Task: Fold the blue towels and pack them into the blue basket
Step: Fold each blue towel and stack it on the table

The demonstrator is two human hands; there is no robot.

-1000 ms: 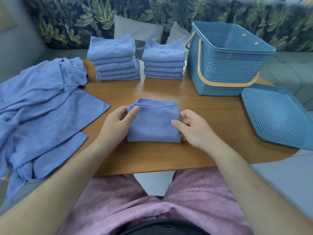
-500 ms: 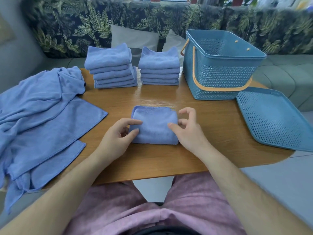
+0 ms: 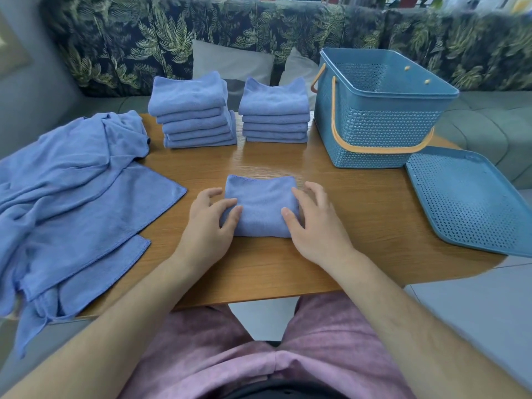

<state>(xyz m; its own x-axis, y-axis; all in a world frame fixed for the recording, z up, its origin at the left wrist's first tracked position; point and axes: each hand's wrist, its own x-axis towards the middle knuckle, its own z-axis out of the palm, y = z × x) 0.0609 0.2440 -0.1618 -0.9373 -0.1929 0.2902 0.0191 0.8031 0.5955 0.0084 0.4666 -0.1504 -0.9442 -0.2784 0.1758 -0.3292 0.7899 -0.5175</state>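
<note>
R hand [image 3: 313, 226] flattened; it & L hand [image 3: 210, 223] press soft square towel [image 3: 260, 203], fingers loose.

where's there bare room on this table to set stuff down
Free: the wood strip between the folded towel and the left stack and right stack; the patch right of the right hand, bordered by basket and lid; the near edge. Crowded: left side under loose towels, back row.

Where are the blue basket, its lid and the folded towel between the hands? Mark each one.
blue basket [image 3: 383, 125]: head view, front perforated wall.
lid [image 3: 472, 197]: head view, perforated top face.
folded towel [image 3: 260, 203]: head view, middle of its top face.
</note>
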